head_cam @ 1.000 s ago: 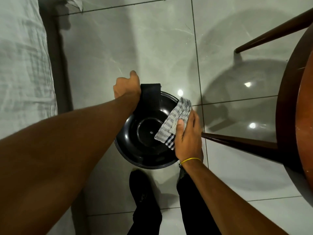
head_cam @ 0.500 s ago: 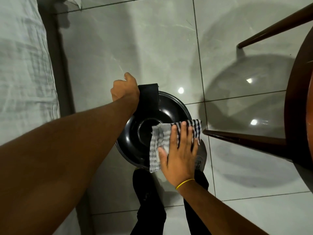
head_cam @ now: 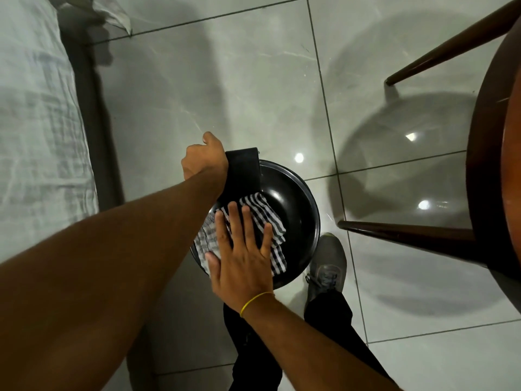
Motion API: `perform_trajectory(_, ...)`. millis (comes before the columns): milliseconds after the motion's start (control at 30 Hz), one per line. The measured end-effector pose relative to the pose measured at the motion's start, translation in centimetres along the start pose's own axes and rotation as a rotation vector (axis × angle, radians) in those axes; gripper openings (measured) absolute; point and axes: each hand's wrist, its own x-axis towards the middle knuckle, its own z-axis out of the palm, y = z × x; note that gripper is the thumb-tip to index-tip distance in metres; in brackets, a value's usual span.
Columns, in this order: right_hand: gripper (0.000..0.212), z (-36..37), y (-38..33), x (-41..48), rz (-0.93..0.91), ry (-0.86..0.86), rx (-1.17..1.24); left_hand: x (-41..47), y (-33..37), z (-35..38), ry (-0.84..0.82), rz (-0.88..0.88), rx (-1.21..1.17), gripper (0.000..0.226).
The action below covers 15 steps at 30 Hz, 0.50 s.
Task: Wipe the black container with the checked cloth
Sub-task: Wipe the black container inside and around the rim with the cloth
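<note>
Centrally, a round, glossy black plastic container (head_cam: 293, 198) is held above the pale grey tiled floor (head_cam: 225, 80), its open bowl turned up toward the camera. A flat black handle-like tab (head_cam: 244, 172) rises from its far-left rim. A black-and-white checked cloth (head_cam: 265, 221) is spread over the near-left part of the bowl's inside, reaching past the near rim. The cloth is pressed flat against the container by the right hand (head_cam: 242, 263), fingers extended and slightly spread (a thin yellow band (head_cam: 255, 300) is worn at the wrist). The left hand (head_cam: 204, 159) is closed in a fist at the far-left rim beside the tab; exactly what is gripped cannot be told, since the fingers are hidden. Near the container, just to its right, a grey laced shoe (head_cam: 327, 266) and dark trouser legs (head_cam: 329, 314) are seen. Dark wooden chair legs (head_cam: 406, 232) and a curved seat edge (head_cam: 479, 165) occupy the right side. A whitish quilted fabric (head_cam: 36, 108) lies along the left.
</note>
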Motion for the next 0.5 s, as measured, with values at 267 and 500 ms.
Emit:
perform_trajectory(267,0.075,-1.0,0.1,4.6,0.058,0.087,0.05,0.4,0.4,-0.7,-0.213,-0.027,0.013,0.074)
perform_trajectory(500,0.075,-2.5,4.4,6.2,-0.007,0.126,0.028,-0.7,0.4,-0.2,-0.231,-0.034,0.01,0.059)
